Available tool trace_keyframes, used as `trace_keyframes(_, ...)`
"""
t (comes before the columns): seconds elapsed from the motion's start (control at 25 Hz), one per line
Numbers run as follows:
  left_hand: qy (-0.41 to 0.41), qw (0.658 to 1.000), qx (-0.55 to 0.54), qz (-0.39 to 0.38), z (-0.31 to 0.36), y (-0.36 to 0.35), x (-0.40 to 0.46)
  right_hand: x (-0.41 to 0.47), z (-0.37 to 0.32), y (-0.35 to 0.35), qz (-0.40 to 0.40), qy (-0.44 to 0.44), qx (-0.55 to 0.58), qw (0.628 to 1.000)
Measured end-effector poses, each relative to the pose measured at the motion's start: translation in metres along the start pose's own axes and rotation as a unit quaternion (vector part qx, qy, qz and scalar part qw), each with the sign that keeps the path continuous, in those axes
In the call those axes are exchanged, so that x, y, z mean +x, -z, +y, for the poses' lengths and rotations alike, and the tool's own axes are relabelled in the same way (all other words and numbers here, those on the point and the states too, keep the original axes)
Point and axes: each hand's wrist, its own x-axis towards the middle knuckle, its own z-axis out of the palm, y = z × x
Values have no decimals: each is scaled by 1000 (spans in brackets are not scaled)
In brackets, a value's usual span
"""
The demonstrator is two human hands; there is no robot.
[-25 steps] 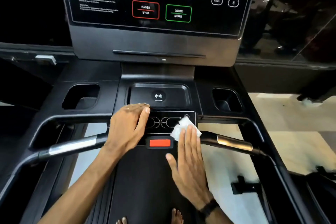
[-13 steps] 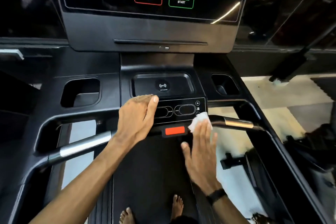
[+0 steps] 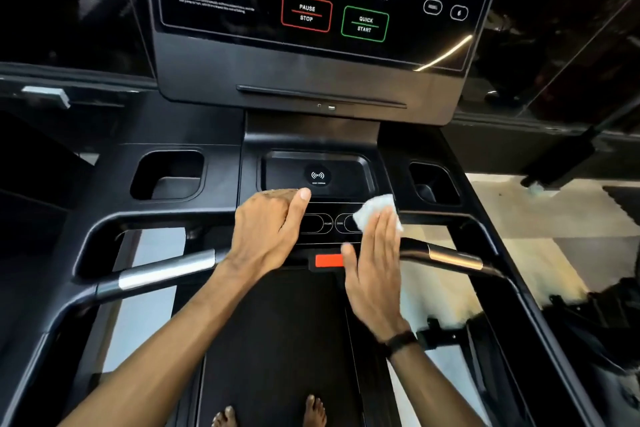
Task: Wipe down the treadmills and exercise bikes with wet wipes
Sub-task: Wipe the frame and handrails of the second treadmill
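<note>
Wet wipe (image 3: 375, 210) under flat right-hand fingers (image 3: 382, 236) on black treadmill console (image 3: 277, 166), left hand (image 3: 266, 232) resting flat.

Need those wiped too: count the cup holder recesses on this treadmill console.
2. The left recess sits beside the phone tray; the right recess is on its other side, just beyond the wipe.

A pale tiled floor (image 3: 540, 218) is seen at right; a black wristband (image 3: 401, 340) and bare feet (image 3: 315, 411) below.

Single head view, looking forward and steeply down, close over the treadmill (image 3: 104, 184) console (image 3: 311, 28); wide-angle, edges bowed; bare feet at bottom edge
</note>
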Motion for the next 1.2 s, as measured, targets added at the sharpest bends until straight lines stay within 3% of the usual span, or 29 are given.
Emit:
trace_keyframes(0.08, 20, 1000, 1, -11, -1, -2, 0, 32, -27, 2, 8, -16, -12, 1000)
trace_keyframes(0.2, 33, 999, -1, -27, -6, -2, -2, 2, -50, -9, -34, 114, -35, 992)
trace_keyframes(0.28, 44, 998, -36, -33, -11, -1, -3, -38, -33, -8, -59, 152, -71, 984)
trace_keyframes(0.4, 87, 991, -101, -21, -16, 0, -2, -19, -13, -2, -16, 77, -89, 993)
trace_keyframes(0.52, 113, 985, -130, -21, -16, 1, -2, 30, -51, 0, 10, 40, -57, 998)
trace_keyframes(0.64, 157, 958, -235, -39, -20, 2, -1, -6, -73, -16, -43, 162, -54, 984)
trace_keyframes(0.72, 186, 934, -304, -32, -27, 5, -6, -44, -52, -15, -60, 198, -85, 975)
trace_keyframes(0.84, 212, 959, -189, 4, -46, 8, -28, -23, -30, -6, -12, 117, -106, 987)
trace_keyframes(0.92, 221, 971, -93, 19, -62, 9, -40, 16, -56, -5, 5, 77, -99, 992)
trace_keyframes(1.04, 201, 977, -52, 43, -69, 8, -38, 8, -95, -18, -34, 169, -70, 983)
trace_keyframes(1.12, 170, 984, -14, 59, -76, 3, -31, -30, -83, -19, -63, 224, -85, 969)
trace_keyframes(1.2, 158, 985, 30, 56, -84, -3, -27, -44, -55, -13, -53, 217, -111, 968)
